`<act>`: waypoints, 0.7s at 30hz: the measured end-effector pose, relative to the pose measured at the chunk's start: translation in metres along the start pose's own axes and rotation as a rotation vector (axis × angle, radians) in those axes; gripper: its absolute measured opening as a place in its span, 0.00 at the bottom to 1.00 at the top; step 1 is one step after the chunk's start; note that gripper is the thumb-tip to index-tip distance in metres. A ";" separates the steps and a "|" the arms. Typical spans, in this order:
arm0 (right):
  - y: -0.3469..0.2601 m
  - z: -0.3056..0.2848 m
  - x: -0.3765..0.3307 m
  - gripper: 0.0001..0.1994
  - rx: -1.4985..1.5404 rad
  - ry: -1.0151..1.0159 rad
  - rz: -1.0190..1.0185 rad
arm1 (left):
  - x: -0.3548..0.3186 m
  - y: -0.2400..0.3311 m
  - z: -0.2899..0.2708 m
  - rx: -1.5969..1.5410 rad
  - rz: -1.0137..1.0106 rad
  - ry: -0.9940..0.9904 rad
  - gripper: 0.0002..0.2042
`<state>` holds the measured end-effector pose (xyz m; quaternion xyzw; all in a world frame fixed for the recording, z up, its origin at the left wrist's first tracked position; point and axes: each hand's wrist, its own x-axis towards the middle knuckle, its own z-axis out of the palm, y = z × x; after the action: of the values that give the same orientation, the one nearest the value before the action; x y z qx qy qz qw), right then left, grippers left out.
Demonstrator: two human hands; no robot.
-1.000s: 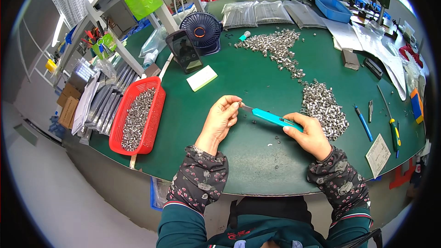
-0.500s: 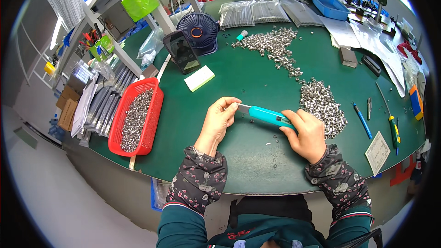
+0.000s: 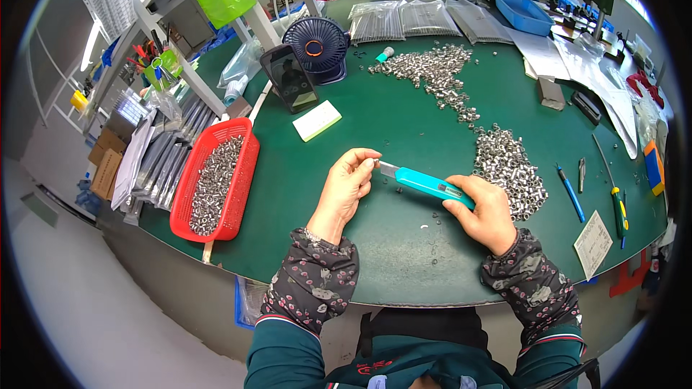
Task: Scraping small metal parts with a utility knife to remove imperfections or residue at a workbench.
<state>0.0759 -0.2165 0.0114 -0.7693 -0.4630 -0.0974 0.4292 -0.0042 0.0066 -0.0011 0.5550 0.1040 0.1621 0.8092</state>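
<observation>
Green table (image 3: 404,130): one teal knife (image 3: 429,184), two hands, one red basket (image 3: 245,173).

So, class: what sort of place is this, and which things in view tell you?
Probably a small-parts assembly workshop: heaps of metal parts on a green bench, a red basket full of them, and screwdrivers at the side. The right hand holds a teal cutter.

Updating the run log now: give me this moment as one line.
left hand: pinching small part at blade tip | right hand: gripping teal plastic utility knife | heap of small metal parts: beside right hand | green table mat
</observation>
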 end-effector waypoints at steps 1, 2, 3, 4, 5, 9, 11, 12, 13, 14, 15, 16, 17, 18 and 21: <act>0.001 0.001 0.000 0.12 0.002 0.000 0.001 | 0.000 0.000 -0.001 0.027 -0.004 -0.011 0.06; 0.002 0.002 0.000 0.12 0.001 -0.014 0.003 | -0.001 0.000 -0.001 0.054 -0.009 -0.022 0.06; 0.002 0.001 0.000 0.12 -0.005 -0.027 0.006 | -0.001 0.000 0.000 0.054 -0.011 -0.024 0.06; 0.000 -0.001 0.000 0.12 -0.006 -0.026 0.008 | -0.001 0.002 0.000 0.085 -0.033 -0.031 0.06; -0.004 -0.004 0.001 0.13 -0.086 -0.001 -0.020 | -0.001 0.002 0.001 0.117 -0.055 -0.039 0.06; -0.009 -0.003 0.001 0.13 -0.134 0.090 -0.083 | 0.000 0.000 -0.003 -0.034 -0.092 -0.059 0.06; -0.005 -0.004 0.004 0.13 -0.054 0.175 -0.064 | -0.001 0.001 -0.001 -0.028 -0.096 0.027 0.07; -0.003 -0.004 0.005 0.13 -0.035 0.192 -0.065 | 0.000 0.000 -0.002 -0.029 -0.092 0.029 0.07; -0.002 -0.003 0.004 0.13 -0.034 0.190 -0.069 | 0.000 -0.001 -0.004 -0.045 -0.093 0.020 0.07; -0.001 -0.002 0.003 0.13 -0.052 0.157 -0.053 | -0.001 -0.001 -0.005 -0.060 -0.094 0.012 0.07; -0.001 -0.001 0.002 0.13 -0.076 0.128 -0.032 | -0.001 -0.002 -0.004 -0.062 -0.092 0.007 0.07; -0.001 -0.001 0.002 0.13 -0.066 0.127 -0.040 | -0.001 -0.001 -0.003 -0.101 -0.098 0.013 0.07; -0.001 -0.001 0.001 0.13 -0.069 0.129 -0.040 | -0.001 -0.001 -0.002 -0.140 -0.104 0.020 0.07; -0.001 -0.001 0.001 0.13 -0.062 0.124 -0.035 | -0.001 0.000 -0.002 -0.139 -0.103 0.020 0.07; 0.000 -0.002 0.001 0.13 -0.058 0.102 -0.023 | -0.001 0.002 -0.002 -0.124 -0.084 -0.043 0.07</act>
<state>0.0766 -0.2176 0.0129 -0.7702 -0.4465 -0.1549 0.4284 -0.0062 0.0088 0.0001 0.5025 0.0996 0.1222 0.8501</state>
